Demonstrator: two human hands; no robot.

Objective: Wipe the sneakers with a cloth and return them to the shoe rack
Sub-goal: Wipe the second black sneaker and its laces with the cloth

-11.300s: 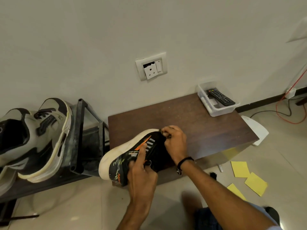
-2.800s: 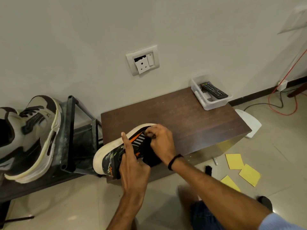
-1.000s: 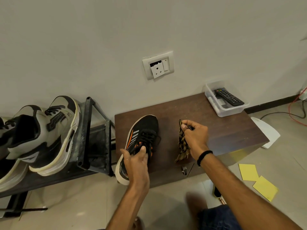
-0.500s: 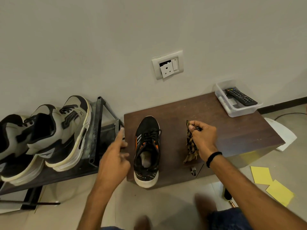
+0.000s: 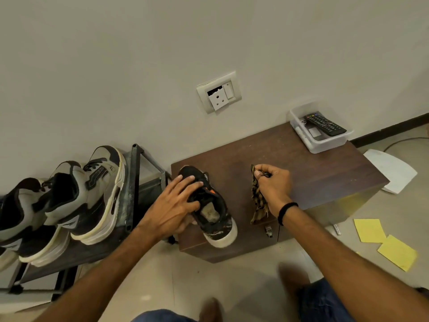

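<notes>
A black sneaker (image 5: 218,231) with orange marks and a white sole stands upright on the low brown table (image 5: 325,173), heel toward me at the front edge. My left hand (image 5: 173,205) rests on its laces and toe with the fingers stretched out over the top. To its right, my right hand (image 5: 272,187) pinches the top of a brown patterned cloth (image 5: 258,210), which hangs down to the table's front edge. The black metal shoe rack (image 5: 134,177) stands directly left of the table.
Grey and black sneakers (image 5: 92,194) lean on the rack's top shelf. A clear plastic box (image 5: 325,145) with a remote (image 5: 325,124) sits at the table's back right corner. Yellow papers (image 5: 371,230) and a white panel (image 5: 392,170) lie on the floor to the right.
My left hand, which had let go of the sneaker and hovered near the rack, has come back onto its top. The right hand still holds the cloth lifted off the sneaker.
</notes>
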